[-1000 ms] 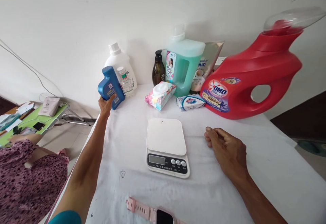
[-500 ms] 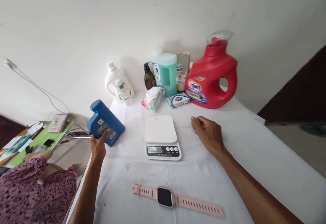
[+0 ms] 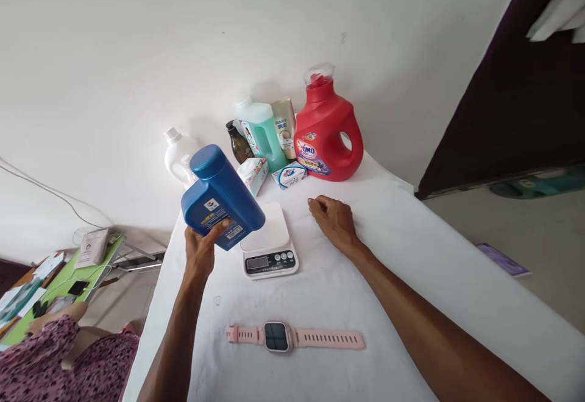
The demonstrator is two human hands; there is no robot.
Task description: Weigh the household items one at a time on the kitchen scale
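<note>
Table under white cloth. Red OMO detergent jug at back. My left hand grips blue bottle, tilted above kitchen scale. Right hand loosely curled, resting empty. Pink smartwatch near me.

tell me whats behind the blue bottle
The blue bottle in the left hand covers part of the white bottle and a corner of the scale; anything else there is hidden.
</note>
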